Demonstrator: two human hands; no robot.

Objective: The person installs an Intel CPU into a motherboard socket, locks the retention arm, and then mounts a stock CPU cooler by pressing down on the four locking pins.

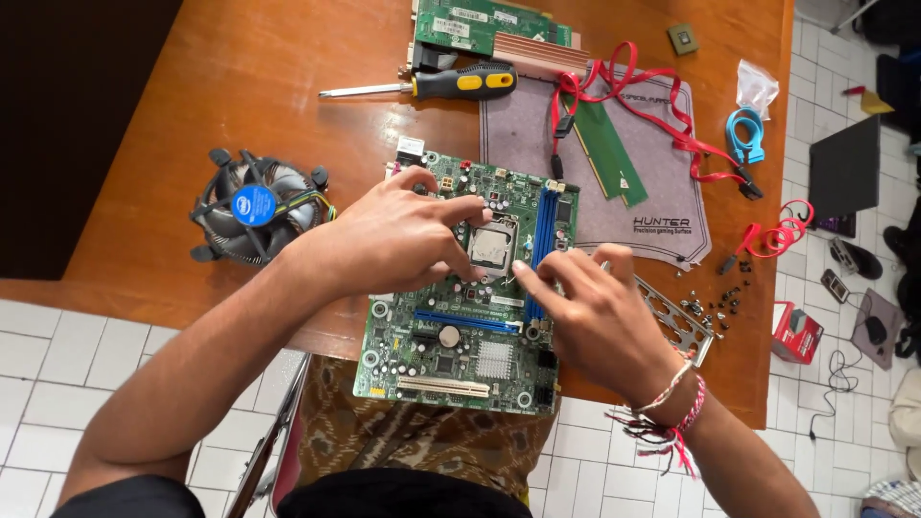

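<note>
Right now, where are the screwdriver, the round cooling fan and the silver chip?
screwdriver [467, 82], head view, on its black-and-yellow handle.
cooling fan [254, 205], head view, on its blue centre.
silver chip [491, 247], head view, on its metal top.

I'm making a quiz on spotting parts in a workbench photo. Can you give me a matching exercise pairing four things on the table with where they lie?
Things:
1. cooler fan
2. screwdriver
3. motherboard
4. loose screws

Places:
A. under both hands
B. right of the motherboard, by the table edge
C. left of the motherboard
D. far side, beside a green card

Pairs: 1-C, 2-D, 3-A, 4-B
</note>
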